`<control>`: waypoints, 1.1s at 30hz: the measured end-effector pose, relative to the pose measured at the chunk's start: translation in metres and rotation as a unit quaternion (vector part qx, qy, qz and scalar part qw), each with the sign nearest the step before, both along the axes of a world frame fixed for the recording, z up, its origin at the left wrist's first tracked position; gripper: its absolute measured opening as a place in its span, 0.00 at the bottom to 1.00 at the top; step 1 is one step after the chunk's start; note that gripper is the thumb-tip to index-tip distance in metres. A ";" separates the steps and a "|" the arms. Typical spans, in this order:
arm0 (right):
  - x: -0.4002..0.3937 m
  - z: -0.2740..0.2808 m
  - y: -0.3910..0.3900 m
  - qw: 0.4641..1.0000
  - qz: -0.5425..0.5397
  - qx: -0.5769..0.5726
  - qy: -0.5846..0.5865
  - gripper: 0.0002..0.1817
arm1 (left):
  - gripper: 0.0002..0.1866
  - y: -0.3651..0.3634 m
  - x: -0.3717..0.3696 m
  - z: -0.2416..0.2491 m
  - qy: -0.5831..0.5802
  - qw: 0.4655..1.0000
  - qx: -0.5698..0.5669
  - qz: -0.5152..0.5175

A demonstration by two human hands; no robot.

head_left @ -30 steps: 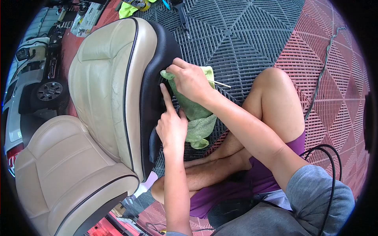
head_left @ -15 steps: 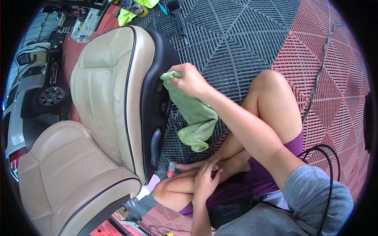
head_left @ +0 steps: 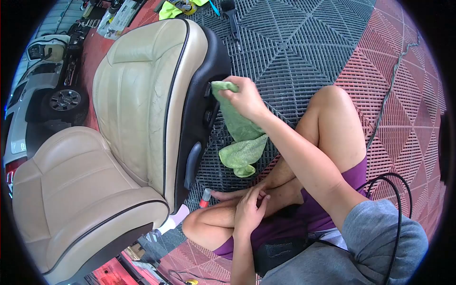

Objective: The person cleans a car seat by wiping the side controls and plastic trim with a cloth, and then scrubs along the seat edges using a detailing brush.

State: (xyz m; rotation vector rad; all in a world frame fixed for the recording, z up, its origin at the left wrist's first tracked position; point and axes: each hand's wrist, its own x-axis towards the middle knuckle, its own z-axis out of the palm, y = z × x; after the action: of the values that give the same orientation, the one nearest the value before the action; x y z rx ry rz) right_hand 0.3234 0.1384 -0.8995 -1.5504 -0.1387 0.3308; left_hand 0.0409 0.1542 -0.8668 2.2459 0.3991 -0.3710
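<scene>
My right hand (head_left: 244, 97) pinches one end of a green towel (head_left: 240, 124) against the black plastic side trim (head_left: 194, 126) of a tan leather car seat (head_left: 135, 102). The rest of the towel hangs down in folds toward the floor. Buttons and a grey-blue lever (head_left: 192, 159) sit along the trim. Away from the seat, my left hand (head_left: 250, 210) rests on my crossed lower leg, thumb apart and fingers loosely bent, holding nothing.
A small bottle with a red band (head_left: 204, 198) stands by my foot. A black brush (head_left: 231, 21) and yellow-green cloths (head_left: 169, 10) lie at the top on the grid floor. A cable (head_left: 392, 85) runs along the right. A vehicle (head_left: 45, 99) stands at far left.
The seat appears farther right and higher in the view. My right hand, still holding the towel at the trim, has shifted slightly right in view. My left hand has hardly moved.
</scene>
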 end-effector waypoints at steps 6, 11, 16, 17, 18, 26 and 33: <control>-0.026 -0.002 0.015 0.988 0.047 0.087 0.118 0.09 | 0.22 0.004 0.002 -0.004 -0.012 0.999 -0.029 -0.004; -0.008 -0.021 -0.035 0.966 0.021 0.154 0.207 0.08 | 0.22 0.010 -0.002 -0.003 0.001 0.993 -0.107 0.047; -0.016 -0.013 -0.010 0.994 -0.018 -0.085 -0.064 0.17 | 0.21 0.008 -0.005 -0.004 0.010 0.994 -0.104 0.043; -0.018 -0.022 -0.002 0.984 -0.030 -0.066 -0.161 0.15 | 0.20 0.009 -0.006 -0.005 0.012 0.994 -0.097 0.039; -0.021 -0.024 0.004 0.977 -0.027 -0.074 -0.196 0.15 | 0.20 0.010 -0.006 -0.005 0.012 0.995 -0.090 0.036; -0.024 -0.040 0.022 0.973 -0.031 -0.065 -0.217 0.13 | 0.19 0.009 -0.002 0.001 0.018 0.995 -0.087 0.047; -0.028 -0.026 0.019 0.958 -0.025 -0.097 -0.267 0.15 | 0.20 0.009 0.005 -0.001 0.019 0.995 -0.084 0.043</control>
State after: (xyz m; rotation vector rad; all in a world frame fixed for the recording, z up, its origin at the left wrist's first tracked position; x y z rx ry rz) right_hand 0.2953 0.1575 -0.9255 -1.8059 -0.5010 -0.1280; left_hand 0.0456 0.1634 -0.8675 2.0535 0.4651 -0.3872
